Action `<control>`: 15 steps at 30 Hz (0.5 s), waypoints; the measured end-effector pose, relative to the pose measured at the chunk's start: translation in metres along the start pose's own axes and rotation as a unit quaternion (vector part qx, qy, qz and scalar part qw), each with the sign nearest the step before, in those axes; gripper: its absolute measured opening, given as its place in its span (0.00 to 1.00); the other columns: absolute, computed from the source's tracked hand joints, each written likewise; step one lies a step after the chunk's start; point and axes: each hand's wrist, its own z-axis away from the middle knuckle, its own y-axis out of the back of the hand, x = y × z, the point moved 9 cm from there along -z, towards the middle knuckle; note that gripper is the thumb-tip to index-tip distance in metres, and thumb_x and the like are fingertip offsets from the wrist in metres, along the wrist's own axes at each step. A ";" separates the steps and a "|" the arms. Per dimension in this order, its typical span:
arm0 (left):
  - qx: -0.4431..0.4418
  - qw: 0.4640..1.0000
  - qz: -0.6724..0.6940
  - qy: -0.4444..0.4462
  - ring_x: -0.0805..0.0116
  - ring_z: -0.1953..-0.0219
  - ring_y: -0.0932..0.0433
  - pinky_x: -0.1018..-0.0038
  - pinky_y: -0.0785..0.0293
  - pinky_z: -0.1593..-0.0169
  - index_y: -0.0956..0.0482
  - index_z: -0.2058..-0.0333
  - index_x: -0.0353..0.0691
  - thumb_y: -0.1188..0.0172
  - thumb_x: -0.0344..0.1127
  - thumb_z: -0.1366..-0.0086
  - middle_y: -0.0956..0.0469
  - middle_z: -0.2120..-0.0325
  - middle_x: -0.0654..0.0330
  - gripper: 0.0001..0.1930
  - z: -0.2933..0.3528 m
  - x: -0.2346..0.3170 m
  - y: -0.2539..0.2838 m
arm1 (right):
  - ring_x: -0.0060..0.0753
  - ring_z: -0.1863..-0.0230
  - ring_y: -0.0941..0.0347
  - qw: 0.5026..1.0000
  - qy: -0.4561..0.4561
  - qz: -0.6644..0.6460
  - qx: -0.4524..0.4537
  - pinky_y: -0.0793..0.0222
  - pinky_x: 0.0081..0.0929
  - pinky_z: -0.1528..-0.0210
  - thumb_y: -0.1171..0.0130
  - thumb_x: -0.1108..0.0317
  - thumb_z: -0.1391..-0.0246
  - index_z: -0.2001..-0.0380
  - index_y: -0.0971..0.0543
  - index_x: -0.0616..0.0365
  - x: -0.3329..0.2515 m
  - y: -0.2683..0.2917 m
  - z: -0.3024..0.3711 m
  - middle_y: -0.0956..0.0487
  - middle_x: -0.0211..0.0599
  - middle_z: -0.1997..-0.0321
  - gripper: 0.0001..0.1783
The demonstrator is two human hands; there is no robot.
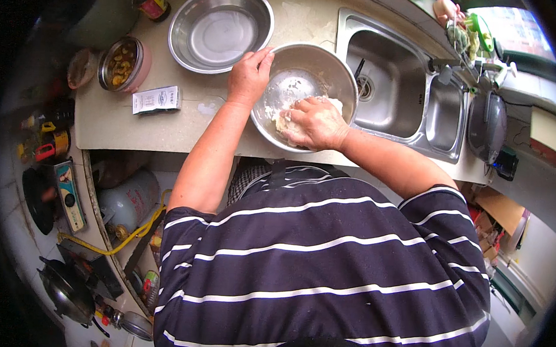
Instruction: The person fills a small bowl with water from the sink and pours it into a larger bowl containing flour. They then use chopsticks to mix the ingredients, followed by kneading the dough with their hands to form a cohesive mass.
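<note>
My left hand [250, 76] is closed on the left rim of a metal mixing bowl [347, 77] on the counter. Inside that bowl, my right hand [315, 122] presses down on a lump of pale dough [285, 125], its fingers bent over it and dusted with flour. Part of the dough is hidden under the hand. Loose bits of flour and dough cling to the bowl's inner wall. Behind my left hand stands a second, wider metal basin [222, 31] with nothing solid visible in it.
A double steel sink [387, 79] adjoins the bowl on the right. To the left are a white carton [157, 100], a pot of brownish food [122, 64] and a dark jar [151, 3]. A gas stove [71, 195] and wok [67, 288] lie at lower left.
</note>
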 end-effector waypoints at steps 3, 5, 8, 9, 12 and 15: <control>-0.013 1.000 0.012 0.004 0.50 0.61 0.19 0.62 0.24 0.58 0.15 0.56 0.47 0.42 0.44 0.32 0.18 0.64 0.52 0.13 -0.002 0.002 0.001 | 0.48 0.64 0.22 1.000 0.022 0.001 0.011 0.25 0.43 0.61 0.38 0.45 0.53 0.62 0.17 0.52 0.007 -0.006 -0.011 0.21 0.41 0.69 0.23; -0.029 0.999 0.026 0.012 0.53 0.60 0.19 0.64 0.24 0.56 0.16 0.55 0.44 0.42 0.43 0.32 0.18 0.63 0.52 0.14 -0.006 0.002 -0.001 | 0.48 0.65 0.22 1.000 -0.001 -0.016 -0.018 0.25 0.43 0.61 0.38 0.46 0.53 0.65 0.17 0.53 0.016 -0.011 -0.023 0.21 0.42 0.70 0.22; -0.052 0.997 0.036 0.036 0.59 0.57 0.17 0.69 0.24 0.53 0.16 0.54 0.40 0.41 0.42 0.32 0.17 0.60 0.50 0.15 -0.007 -0.002 -0.003 | 0.50 0.62 0.22 0.986 -0.126 -0.058 -0.096 0.26 0.45 0.57 0.40 0.44 0.52 0.63 0.16 0.52 0.045 -0.023 -0.043 0.19 0.45 0.67 0.24; -0.045 0.998 0.040 0.034 0.59 0.57 0.17 0.69 0.24 0.53 0.16 0.54 0.40 0.41 0.42 0.32 0.17 0.60 0.50 0.15 -0.007 -0.001 -0.002 | 0.51 0.61 0.21 0.972 -0.167 -0.077 -0.142 0.27 0.46 0.56 0.42 0.42 0.51 0.63 0.16 0.52 0.053 -0.031 -0.047 0.18 0.45 0.65 0.25; -0.043 0.997 0.048 0.035 0.59 0.57 0.17 0.70 0.24 0.53 0.16 0.54 0.40 0.41 0.42 0.32 0.17 0.60 0.49 0.15 -0.008 -0.004 -0.004 | 0.52 0.56 0.21 0.951 -0.207 -0.096 -0.210 0.28 0.46 0.51 0.44 0.42 0.52 0.62 0.15 0.52 0.064 -0.038 -0.054 0.17 0.49 0.63 0.27; -0.047 0.997 0.039 0.045 0.61 0.58 0.17 0.71 0.24 0.53 0.16 0.54 0.40 0.40 0.41 0.32 0.16 0.60 0.51 0.15 -0.005 -0.009 -0.005 | 0.52 0.55 0.21 0.948 -0.209 -0.101 -0.217 0.28 0.45 0.49 0.44 0.42 0.52 0.61 0.14 0.52 0.065 -0.039 -0.055 0.17 0.51 0.63 0.27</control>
